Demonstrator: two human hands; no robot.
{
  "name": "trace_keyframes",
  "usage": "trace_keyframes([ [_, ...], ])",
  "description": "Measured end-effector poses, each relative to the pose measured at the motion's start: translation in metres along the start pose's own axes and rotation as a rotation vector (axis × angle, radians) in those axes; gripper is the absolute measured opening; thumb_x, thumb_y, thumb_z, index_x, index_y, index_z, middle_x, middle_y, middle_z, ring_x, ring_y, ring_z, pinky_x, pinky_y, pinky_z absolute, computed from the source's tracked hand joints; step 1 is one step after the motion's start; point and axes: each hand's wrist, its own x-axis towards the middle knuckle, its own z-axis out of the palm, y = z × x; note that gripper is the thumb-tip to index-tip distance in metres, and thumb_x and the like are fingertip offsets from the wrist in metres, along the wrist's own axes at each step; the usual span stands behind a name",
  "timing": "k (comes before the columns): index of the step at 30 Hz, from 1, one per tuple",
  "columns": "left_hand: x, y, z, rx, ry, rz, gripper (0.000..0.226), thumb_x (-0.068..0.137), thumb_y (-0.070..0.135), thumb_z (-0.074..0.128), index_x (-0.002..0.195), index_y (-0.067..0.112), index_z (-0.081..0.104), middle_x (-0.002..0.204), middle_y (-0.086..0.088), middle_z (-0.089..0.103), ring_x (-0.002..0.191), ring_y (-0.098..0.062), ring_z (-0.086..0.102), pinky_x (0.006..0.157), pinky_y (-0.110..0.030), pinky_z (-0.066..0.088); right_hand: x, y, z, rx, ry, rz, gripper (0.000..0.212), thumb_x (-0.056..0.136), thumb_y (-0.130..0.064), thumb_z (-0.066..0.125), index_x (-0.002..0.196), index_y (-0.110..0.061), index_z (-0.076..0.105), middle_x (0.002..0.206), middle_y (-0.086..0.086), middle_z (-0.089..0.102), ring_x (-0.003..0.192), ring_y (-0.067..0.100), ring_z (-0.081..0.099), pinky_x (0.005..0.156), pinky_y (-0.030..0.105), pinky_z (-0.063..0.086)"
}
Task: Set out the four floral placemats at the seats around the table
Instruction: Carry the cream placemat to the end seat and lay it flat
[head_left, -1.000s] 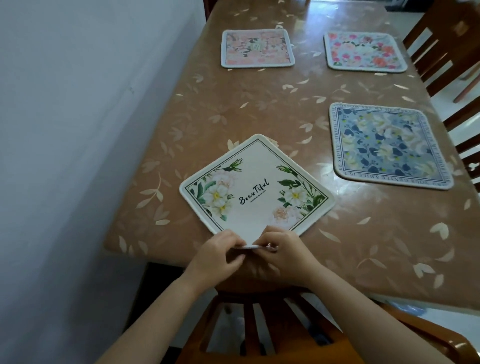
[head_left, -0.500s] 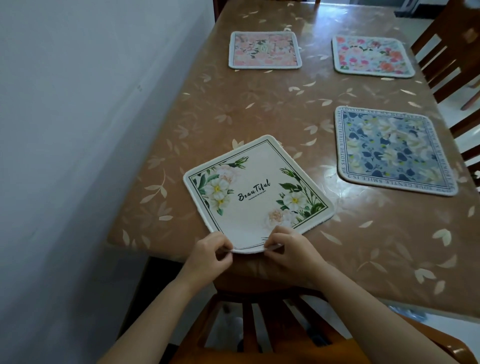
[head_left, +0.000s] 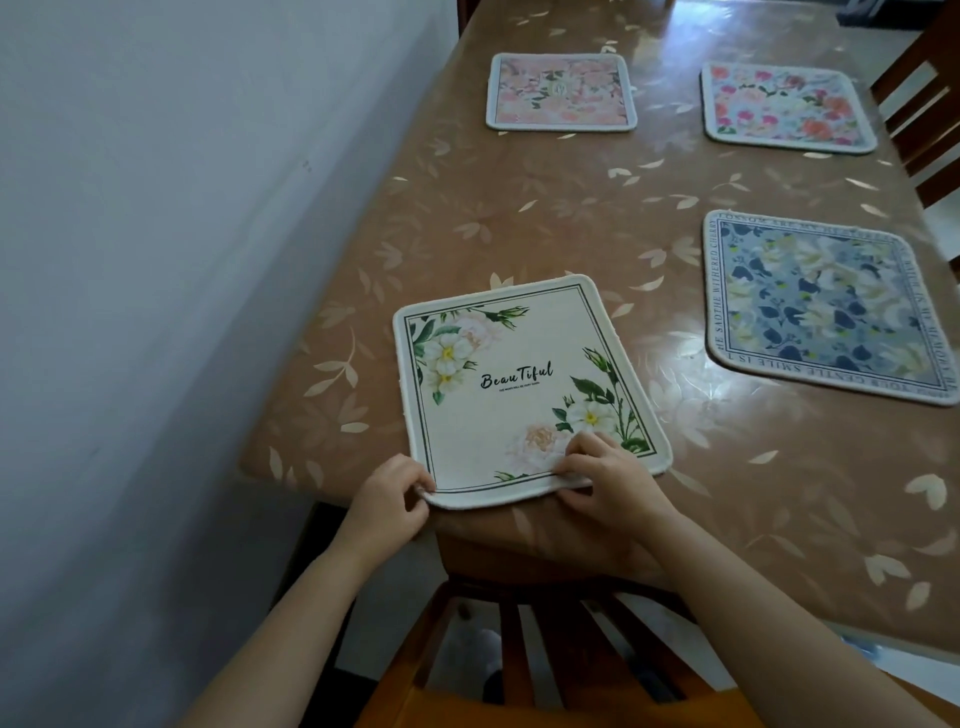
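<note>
The table (head_left: 545, 228) is covered in warm brown, strewn with pale cream leaf sprigs. The near left placemat (head_left: 519, 395) is cream, framed by a dark green double line, with white and blush-pink blooms, green leaves and black script. The near right placemat (head_left: 826, 306) is printed grey-blue with navy leaves and cream flowers, bordered by dark lettering. The far left placemat (head_left: 562, 91) is patterned in peach and pink flowers, the far right placemat (head_left: 787, 106) in pink, red and orange ones on a pale ground. The wall (head_left: 156, 260) is pale grey-white.

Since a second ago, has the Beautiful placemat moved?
Yes. The Beautiful placemat turned clockwise; its near side now lies roughly along the table edge, no longer corner-first.
</note>
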Motion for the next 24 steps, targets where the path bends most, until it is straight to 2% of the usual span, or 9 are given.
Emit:
trace_keyframes([
  [2,0.000,0.001,0.006,0.116,-0.036,0.064,0.018,0.073,0.000,0.063,0.087,0.011,0.062,0.092,-0.003,0.056,0.091,-0.020,0.050,0.079,-0.028,0.040,-0.001,0.000,0.000,0.043,0.025,0.030,0.016,0.065,-0.007,0.080,0.078,-0.007,0.071,0.080,0.010,0.062,0.078,0.031,0.057,0.060,0.038,0.052],
  [6,0.004,0.009,0.017,0.189,-0.033,0.136,0.022,0.074,0.015,0.071,0.094,0.011,0.063,0.096,-0.005,0.056,0.091,-0.020,0.048,0.079,-0.028,0.036,-0.002,0.002,0.002,0.098,0.057,0.087,0.013,0.068,-0.010,0.079,0.078,-0.008,0.071,0.082,0.006,0.061,0.082,0.024,0.055,0.064,0.033,0.049],
  [11,0.006,0.014,0.021,0.064,-0.041,0.124,0.012,0.075,0.011,0.072,0.086,0.010,0.068,0.091,-0.006,0.058,0.091,-0.020,0.051,0.080,-0.030,0.042,-0.007,0.003,0.000,0.021,0.028,0.012,0.015,0.067,-0.007,0.079,0.078,-0.004,0.068,0.081,0.011,0.061,0.078,0.028,0.057,0.062,0.035,0.052],
  [14,0.005,0.015,0.022,-0.041,0.000,0.061,0.008,0.074,0.008,0.073,0.082,0.010,0.071,0.087,-0.006,0.060,0.087,-0.016,0.052,0.077,-0.024,0.041,-0.013,0.010,-0.004,-0.028,0.042,0.003,0.016,0.066,-0.003,0.078,0.076,-0.003,0.067,0.080,0.013,0.061,0.077,0.031,0.059,0.057,0.038,0.054],
  [18,0.004,0.017,0.024,-0.071,0.018,0.040,0.008,0.073,0.005,0.073,0.079,0.010,0.072,0.083,-0.005,0.061,0.085,-0.015,0.052,0.073,-0.015,0.038,-0.016,0.016,-0.010,-0.032,0.078,0.024,0.015,0.064,0.001,0.078,0.073,-0.005,0.068,0.077,0.011,0.062,0.075,0.031,0.060,0.052,0.033,0.053],
  [20,0.003,0.017,0.025,-0.076,0.024,0.046,0.007,0.073,0.004,0.073,0.078,0.009,0.072,0.082,-0.004,0.061,0.084,-0.014,0.052,0.072,-0.010,0.037,-0.015,0.016,-0.011,-0.014,0.084,0.037,0.013,0.065,0.002,0.077,0.072,-0.005,0.069,0.075,0.011,0.062,0.074,0.031,0.060,0.051,0.035,0.053],
  [24,0.003,0.016,0.025,-0.061,0.034,0.069,0.007,0.074,0.004,0.073,0.077,0.010,0.072,0.080,-0.003,0.061,0.083,-0.014,0.054,0.073,-0.018,0.041,-0.015,0.013,-0.013,0.007,0.109,0.052,0.011,0.066,0.005,0.076,0.070,-0.003,0.070,0.068,0.012,0.059,0.070,0.031,0.060,0.049,0.037,0.053],
])
